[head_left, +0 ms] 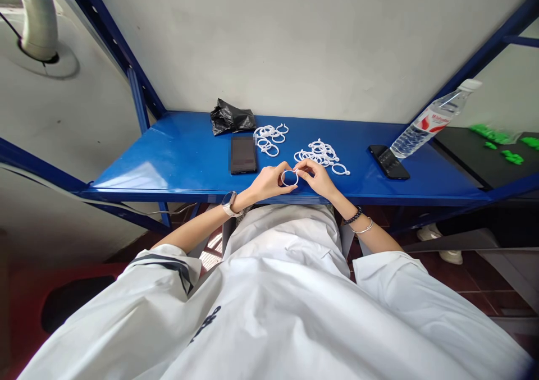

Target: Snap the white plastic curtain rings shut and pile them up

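Between my two hands, near the front edge of the blue table, is a white plastic ring (289,186). My left hand (269,181) grips its left side, the thumb along the bottom and the fingers behind it. With thumb and fingertips, my right hand (316,178) pinches the ring's upper right, where a small tab seems to be; the fingers partly hide that spot. Just beyond my right hand lies a pile of similar white rings (322,152), with small knobs on them. Farther left is a second group of white rings (269,147).
A dark phone-like device (243,155) lies left of the rings, with a crumpled black plastic bag (231,117) behind it. To the right are another phone (393,166) and a water bottle (429,122). Green pieces (512,157) lie on a dark surface at far right.
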Demonstrator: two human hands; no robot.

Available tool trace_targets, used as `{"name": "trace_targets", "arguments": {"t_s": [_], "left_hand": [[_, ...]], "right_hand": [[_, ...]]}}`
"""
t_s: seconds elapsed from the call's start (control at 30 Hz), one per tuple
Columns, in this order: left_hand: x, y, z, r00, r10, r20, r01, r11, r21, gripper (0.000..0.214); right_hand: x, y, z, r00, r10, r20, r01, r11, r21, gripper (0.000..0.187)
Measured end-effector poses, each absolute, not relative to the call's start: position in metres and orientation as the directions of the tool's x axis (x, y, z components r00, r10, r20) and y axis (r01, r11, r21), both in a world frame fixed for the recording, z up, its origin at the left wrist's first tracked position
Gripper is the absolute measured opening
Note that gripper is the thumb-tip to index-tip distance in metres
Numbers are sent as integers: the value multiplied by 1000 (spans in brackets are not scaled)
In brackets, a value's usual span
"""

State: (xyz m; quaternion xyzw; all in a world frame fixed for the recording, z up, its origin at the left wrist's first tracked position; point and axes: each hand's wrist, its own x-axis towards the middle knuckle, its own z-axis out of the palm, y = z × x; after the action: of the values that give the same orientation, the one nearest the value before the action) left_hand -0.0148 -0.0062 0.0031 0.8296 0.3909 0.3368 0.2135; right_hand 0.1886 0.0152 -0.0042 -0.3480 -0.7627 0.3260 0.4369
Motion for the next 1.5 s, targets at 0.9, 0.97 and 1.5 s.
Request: {"name": "trace_targets", "arguments": {"t_s": [0.9,0.97,1.5], "left_hand": [[-14,-7,2,445,758,477,460,-650,605,36],[-14,-6,2,439,759,481,457,-650,608,35],[-14,-3,3,401,780,481,420,-623,660,38]], "right_hand": [[188,14,-3,-365,819,443,224,540,-811,33],[188,14,-3,-359,823,439,229,534,-814,35],[186,11,-1,-347,840,416,193,498,-845,38]]}}
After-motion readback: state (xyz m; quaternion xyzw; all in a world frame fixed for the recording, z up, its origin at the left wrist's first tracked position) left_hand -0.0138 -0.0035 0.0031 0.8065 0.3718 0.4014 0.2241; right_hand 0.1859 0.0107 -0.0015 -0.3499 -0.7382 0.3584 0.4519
